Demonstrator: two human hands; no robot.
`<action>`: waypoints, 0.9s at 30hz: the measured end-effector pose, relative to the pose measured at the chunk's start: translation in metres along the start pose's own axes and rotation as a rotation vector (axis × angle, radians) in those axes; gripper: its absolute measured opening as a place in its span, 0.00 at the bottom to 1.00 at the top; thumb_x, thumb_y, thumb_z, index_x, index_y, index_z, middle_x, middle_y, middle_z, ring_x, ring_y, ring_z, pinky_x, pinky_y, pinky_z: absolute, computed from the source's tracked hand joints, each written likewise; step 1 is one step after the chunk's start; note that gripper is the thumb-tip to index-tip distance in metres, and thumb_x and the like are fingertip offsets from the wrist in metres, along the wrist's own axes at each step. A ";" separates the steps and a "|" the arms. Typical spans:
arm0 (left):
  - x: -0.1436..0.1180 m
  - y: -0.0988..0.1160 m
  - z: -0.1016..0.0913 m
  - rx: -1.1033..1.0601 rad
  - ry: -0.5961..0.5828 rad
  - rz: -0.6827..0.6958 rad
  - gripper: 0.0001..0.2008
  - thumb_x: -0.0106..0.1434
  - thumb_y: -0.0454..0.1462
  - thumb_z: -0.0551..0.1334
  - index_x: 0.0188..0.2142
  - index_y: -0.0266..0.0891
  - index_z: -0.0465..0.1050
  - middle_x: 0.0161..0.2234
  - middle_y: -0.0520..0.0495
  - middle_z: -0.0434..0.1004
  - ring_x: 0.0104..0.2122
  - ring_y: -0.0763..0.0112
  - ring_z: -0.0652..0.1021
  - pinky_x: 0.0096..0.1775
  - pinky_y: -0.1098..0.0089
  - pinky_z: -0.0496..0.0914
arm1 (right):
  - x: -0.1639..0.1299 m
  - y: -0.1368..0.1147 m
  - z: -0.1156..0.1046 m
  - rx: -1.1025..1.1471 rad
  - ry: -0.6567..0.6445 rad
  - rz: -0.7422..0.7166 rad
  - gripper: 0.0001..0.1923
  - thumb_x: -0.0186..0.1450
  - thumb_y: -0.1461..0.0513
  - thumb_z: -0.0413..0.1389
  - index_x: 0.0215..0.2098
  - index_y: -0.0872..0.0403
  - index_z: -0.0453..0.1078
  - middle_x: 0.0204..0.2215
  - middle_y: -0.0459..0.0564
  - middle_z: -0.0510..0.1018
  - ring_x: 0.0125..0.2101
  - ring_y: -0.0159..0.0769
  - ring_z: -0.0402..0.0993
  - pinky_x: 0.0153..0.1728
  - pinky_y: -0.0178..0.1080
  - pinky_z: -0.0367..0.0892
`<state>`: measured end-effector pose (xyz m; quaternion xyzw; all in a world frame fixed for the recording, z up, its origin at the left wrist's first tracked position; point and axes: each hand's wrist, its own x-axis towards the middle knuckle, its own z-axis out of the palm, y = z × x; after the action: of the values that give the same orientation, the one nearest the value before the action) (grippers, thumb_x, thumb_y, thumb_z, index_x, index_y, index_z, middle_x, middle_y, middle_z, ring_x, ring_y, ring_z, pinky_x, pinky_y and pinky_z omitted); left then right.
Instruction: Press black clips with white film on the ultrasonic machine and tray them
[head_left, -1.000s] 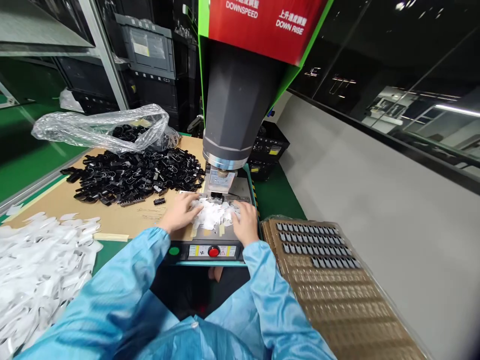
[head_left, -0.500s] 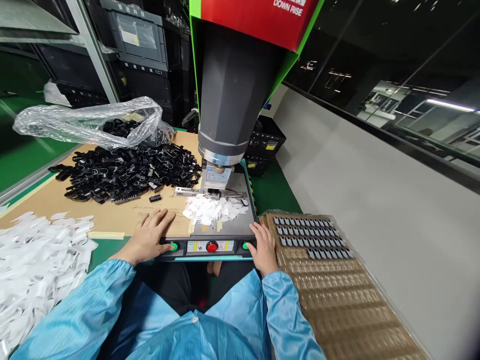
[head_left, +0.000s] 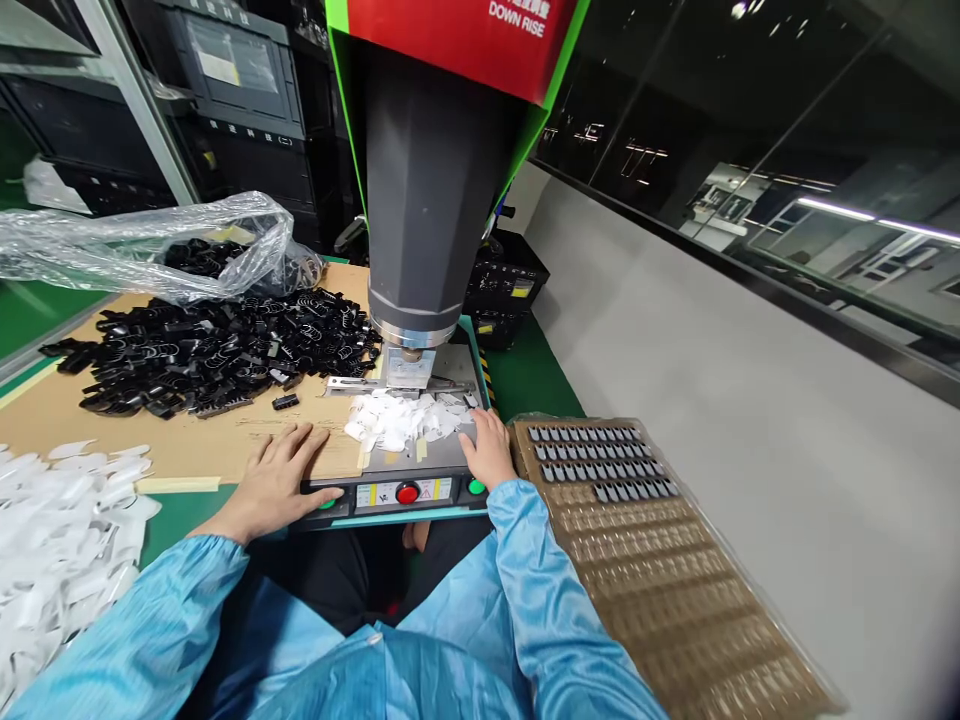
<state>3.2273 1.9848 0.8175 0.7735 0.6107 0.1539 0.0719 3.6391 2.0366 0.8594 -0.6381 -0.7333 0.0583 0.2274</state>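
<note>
My left hand (head_left: pixel 274 482) lies palm down at the table's front edge with fingers spread. Its thumb rests over the left green button (head_left: pixel 328 502), partly hiding it. My right hand (head_left: pixel 490 450) is beyond the right green button (head_left: pixel 476 487), which is uncovered. Its fingers stretch along the right side of the metal plate (head_left: pixel 446 455), with the tips by a small black part (head_left: pixel 471 401) beside the white pieces (head_left: pixel 401 420). Behind that pile, the press head (head_left: pixel 409 368) is down at the metal fixture (head_left: pixel 349 385); whatever lies beneath it is hidden.
Black plastic parts (head_left: pixel 217 350) form a heap at left, below a clear plastic bag (head_left: pixel 135 240). More white pieces (head_left: pixel 67 550) are piled front left. A brown tray (head_left: pixel 637 580) at right holds rows of grey-black parts (head_left: pixel 592 450). A red button (head_left: pixel 407 493) sits between the green ones.
My right hand has left the right green button and reached forward over the plate. The press head sits lower on the fixture. My left hand stays by its button; the view has shifted.
</note>
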 end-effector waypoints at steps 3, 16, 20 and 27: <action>0.000 0.000 0.000 0.019 -0.005 0.003 0.49 0.65 0.65 0.60 0.75 0.39 0.61 0.75 0.32 0.58 0.76 0.39 0.56 0.74 0.41 0.45 | 0.005 -0.006 0.007 -0.011 -0.006 0.031 0.27 0.74 0.57 0.54 0.69 0.54 0.68 0.69 0.60 0.70 0.72 0.56 0.58 0.72 0.60 0.54; -0.001 0.003 0.001 0.013 0.002 0.003 0.49 0.64 0.65 0.60 0.75 0.39 0.60 0.75 0.31 0.59 0.76 0.39 0.54 0.74 0.41 0.42 | -0.001 -0.016 0.017 0.120 0.086 -0.130 0.23 0.73 0.60 0.54 0.65 0.57 0.71 0.65 0.62 0.74 0.69 0.53 0.64 0.71 0.57 0.60; -0.001 0.001 0.002 0.019 -0.008 0.003 0.50 0.65 0.66 0.59 0.76 0.38 0.59 0.75 0.31 0.58 0.76 0.39 0.54 0.74 0.40 0.42 | 0.009 -0.018 0.024 0.128 0.073 -0.108 0.27 0.73 0.59 0.54 0.68 0.58 0.67 0.69 0.65 0.69 0.70 0.54 0.63 0.71 0.59 0.61; 0.004 0.005 -0.012 -0.019 -0.034 -0.033 0.48 0.65 0.66 0.59 0.74 0.40 0.64 0.74 0.32 0.61 0.74 0.38 0.59 0.73 0.39 0.49 | 0.012 -0.028 0.036 0.167 0.025 -0.172 0.30 0.73 0.60 0.55 0.72 0.58 0.62 0.70 0.66 0.67 0.72 0.54 0.61 0.73 0.61 0.59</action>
<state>3.2292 1.9868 0.8313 0.7650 0.6206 0.1454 0.0922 3.5987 2.0500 0.8411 -0.5525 -0.7750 0.0916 0.2929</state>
